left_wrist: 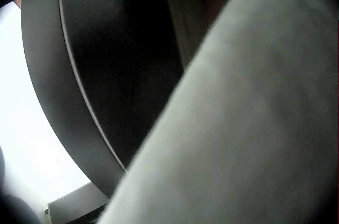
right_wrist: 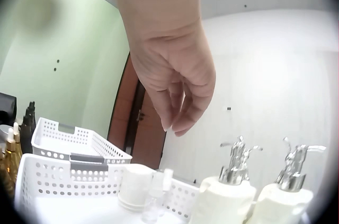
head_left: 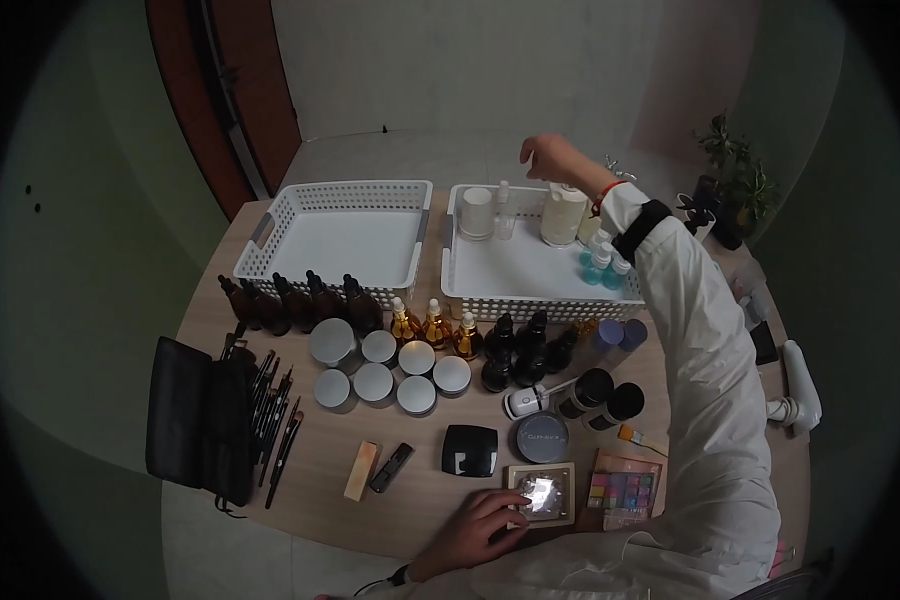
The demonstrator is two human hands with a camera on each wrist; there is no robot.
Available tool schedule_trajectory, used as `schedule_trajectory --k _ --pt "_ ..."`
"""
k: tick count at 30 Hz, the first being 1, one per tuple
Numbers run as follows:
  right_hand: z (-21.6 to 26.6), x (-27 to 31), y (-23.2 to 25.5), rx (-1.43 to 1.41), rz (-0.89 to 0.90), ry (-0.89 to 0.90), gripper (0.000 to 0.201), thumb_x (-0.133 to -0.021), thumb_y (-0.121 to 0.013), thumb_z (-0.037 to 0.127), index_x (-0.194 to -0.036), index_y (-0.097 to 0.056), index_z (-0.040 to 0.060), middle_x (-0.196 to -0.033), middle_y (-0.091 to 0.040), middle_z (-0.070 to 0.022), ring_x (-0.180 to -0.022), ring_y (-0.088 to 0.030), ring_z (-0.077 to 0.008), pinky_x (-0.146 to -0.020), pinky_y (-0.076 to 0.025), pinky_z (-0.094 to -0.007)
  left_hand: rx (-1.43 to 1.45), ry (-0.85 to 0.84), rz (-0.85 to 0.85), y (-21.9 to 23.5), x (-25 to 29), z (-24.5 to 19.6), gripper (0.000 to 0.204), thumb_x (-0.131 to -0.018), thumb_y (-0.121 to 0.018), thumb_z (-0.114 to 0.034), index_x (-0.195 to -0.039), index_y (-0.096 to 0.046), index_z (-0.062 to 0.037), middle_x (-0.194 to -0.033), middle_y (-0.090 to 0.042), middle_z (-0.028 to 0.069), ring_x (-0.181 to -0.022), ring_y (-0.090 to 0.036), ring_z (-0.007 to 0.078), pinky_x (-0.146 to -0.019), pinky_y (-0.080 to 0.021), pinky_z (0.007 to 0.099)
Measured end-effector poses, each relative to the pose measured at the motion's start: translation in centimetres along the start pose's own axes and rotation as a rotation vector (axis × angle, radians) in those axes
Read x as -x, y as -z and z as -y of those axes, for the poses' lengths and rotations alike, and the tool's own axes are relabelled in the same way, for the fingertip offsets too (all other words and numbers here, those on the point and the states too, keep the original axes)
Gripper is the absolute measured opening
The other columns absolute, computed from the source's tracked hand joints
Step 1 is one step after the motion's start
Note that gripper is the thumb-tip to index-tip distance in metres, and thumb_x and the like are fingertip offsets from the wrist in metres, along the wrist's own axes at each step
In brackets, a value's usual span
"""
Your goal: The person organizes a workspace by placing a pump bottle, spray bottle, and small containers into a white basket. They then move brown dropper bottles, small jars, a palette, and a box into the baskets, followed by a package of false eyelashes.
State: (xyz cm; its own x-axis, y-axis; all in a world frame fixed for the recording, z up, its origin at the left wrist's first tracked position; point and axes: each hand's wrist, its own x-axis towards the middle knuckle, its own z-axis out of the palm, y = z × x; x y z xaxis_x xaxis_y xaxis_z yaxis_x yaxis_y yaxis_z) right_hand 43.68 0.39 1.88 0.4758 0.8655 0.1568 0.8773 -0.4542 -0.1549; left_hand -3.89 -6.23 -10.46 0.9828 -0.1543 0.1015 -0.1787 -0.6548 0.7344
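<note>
My right hand [head_left: 557, 158] hangs over the back of the right white basket [head_left: 540, 306], above its contents. In the right wrist view its fingers droop loosely with nothing between them. Below it stand cream pump bottles [right_wrist: 222, 200] with silver pumps, a white cup-like container [right_wrist: 135, 186] and a clear slim bottle [right_wrist: 156, 195]. Small bottles of teal liquid [head_left: 596, 268] sit nearer the basket's front right. At the table's front edge my left hand [head_left: 478, 530] rests with its fingertips on a square gold-rimmed case [head_left: 567, 510] with a shiny middle. A sleeve [left_wrist: 238, 118] fills much of the left wrist view.
Another white basket [head_left: 345, 250] stands at the left. Dark dropper bottles [head_left: 360, 300], amber bottles [head_left: 467, 338] and silver-lidded jars [head_left: 374, 383] line the middle. A black brush case [head_left: 185, 410], a black compact [head_left: 469, 450] and a colourful palette [head_left: 622, 490] lie in front.
</note>
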Motion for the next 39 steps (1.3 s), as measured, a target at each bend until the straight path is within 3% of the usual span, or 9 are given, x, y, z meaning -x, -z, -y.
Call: schedule_trajectory --k 2,4,5,7,10,14,24,32,39 --pt "-0.5 2.2 2.8 -0.045 0.083 -0.117 0.022 -0.069 -0.069 0.002 -0.091 -0.065 0.0026 -0.076 -0.067 -0.009 -0.063 -0.067 -0.0183 -0.058 -0.053 -0.0295 0.013 -0.011 0.002 -1.4 0.2 0.8 0.014 -0.08 -0.069 -0.013 -0.091 -0.062 -0.008 -0.117 -0.057 0.006 -0.116 -0.049 0.0244 -0.094 -0.041 0.0357" --pt "-1.4 4.8 4.5 -0.017 0.174 -0.189 0.025 -0.07 -0.071 0.005 -0.094 -0.065 0.0035 -0.073 -0.067 -0.0081 -0.062 -0.066 -0.0175 -0.057 -0.053 -0.0298 0.242 -0.123 -0.252 -4.7 0.7 2.9 0.014 -0.08 -0.069 -0.012 -0.091 -0.062 -0.0075 -0.117 -0.056 0.0062 -0.115 -0.049 0.0244 -0.095 -0.041 0.0358" --pt "-2.0 6.0 4.5 -0.013 0.177 -0.198 0.025 -0.07 -0.071 0.005 -0.094 -0.065 0.0035 -0.073 -0.067 -0.0081 -0.062 -0.066 -0.0175 -0.057 -0.053 -0.0298 0.249 -0.129 -0.246 -4.7 0.8 2.7 0.014 -0.08 -0.069 -0.012 -0.091 -0.062 -0.0075 -0.117 -0.056 0.0062 -0.115 -0.049 0.0244 -0.095 -0.041 0.0358" --pt "-2.7 8.5 4.3 0.104 0.417 -0.313 0.036 -0.068 -0.076 0.013 -0.101 -0.063 0.0052 -0.082 -0.067 -0.0108 -0.072 -0.067 -0.0202 -0.064 -0.053 -0.0338 0.238 -0.101 -0.22 -4.5 0.8 2.6 0.016 -0.078 -0.072 -0.01 -0.091 -0.063 -0.0069 -0.118 -0.056 0.007 -0.116 -0.049 0.0257 -0.096 -0.04 0.0368" --pt "-6.9 10.3 0.8 0.155 0.488 -0.267 0.068 -0.06 -0.084 0.026 -0.12 -0.056 0.012 -0.111 -0.059 -0.0168 -0.102 -0.059 -0.0326 -0.083 -0.049 -0.0414 0.226 -0.112 -0.244 -4.6 0.8 2.4 0.013 -0.08 -0.068 -0.012 -0.091 -0.063 -0.0073 -0.117 -0.055 0.006 -0.115 -0.049 0.0242 -0.095 -0.041 0.0364" --pt "-8.9 12.9 -1.6 0.099 0.403 -0.278 0.087 -0.058 -0.085 0.027 -0.133 -0.042 0.0185 -0.124 -0.047 -0.0211 -0.113 -0.051 -0.038 -0.091 -0.046 -0.0439 0.209 -0.109 -0.253 -4.7 0.9 2.2 0.013 -0.08 -0.068 -0.011 -0.091 -0.063 -0.0073 -0.117 -0.055 0.006 -0.116 -0.048 0.0242 -0.095 -0.04 0.0366" --pt "-10.1 14.0 -5.6 0.017 0.196 -0.247 0.087 -0.064 -0.083 0.033 -0.136 -0.035 0.0208 -0.127 -0.041 -0.0244 -0.111 -0.051 -0.0441 -0.095 -0.044 -0.0467 0.215 -0.102 -0.252 -5.0 0.9 2.4 0.014 -0.08 -0.069 -0.013 -0.092 -0.063 -0.0075 -0.118 -0.055 0.006 -0.117 -0.048 0.0247 -0.096 -0.04 0.0368" --pt "-6.5 14.4 -2.8 -0.201 0.382 -0.461 0.071 -0.079 -0.072 0.035 -0.135 -0.032 0.0196 -0.12 -0.045 -0.0181 -0.084 -0.061 -0.0291 -0.06 -0.055 -0.0324 0.212 -0.111 -0.25 -5.0 0.9 2.5 0.014 -0.081 -0.068 -0.013 -0.092 -0.063 -0.0074 -0.118 -0.055 0.0061 -0.117 -0.048 0.0245 -0.096 -0.04 0.0367" --pt "-6.9 14.1 -3.0 -0.182 0.384 -0.407 0.057 -0.084 -0.067 0.03 -0.129 -0.035 0.0174 -0.107 -0.056 -0.0154 -0.071 -0.061 -0.0233 -0.057 -0.053 -0.0332 0.215 -0.103 -0.247 -4.9 0.9 2.3 0.014 -0.081 -0.068 -0.013 -0.092 -0.063 -0.0072 -0.118 -0.055 0.0063 -0.118 -0.047 0.0246 -0.096 -0.04 0.0367"
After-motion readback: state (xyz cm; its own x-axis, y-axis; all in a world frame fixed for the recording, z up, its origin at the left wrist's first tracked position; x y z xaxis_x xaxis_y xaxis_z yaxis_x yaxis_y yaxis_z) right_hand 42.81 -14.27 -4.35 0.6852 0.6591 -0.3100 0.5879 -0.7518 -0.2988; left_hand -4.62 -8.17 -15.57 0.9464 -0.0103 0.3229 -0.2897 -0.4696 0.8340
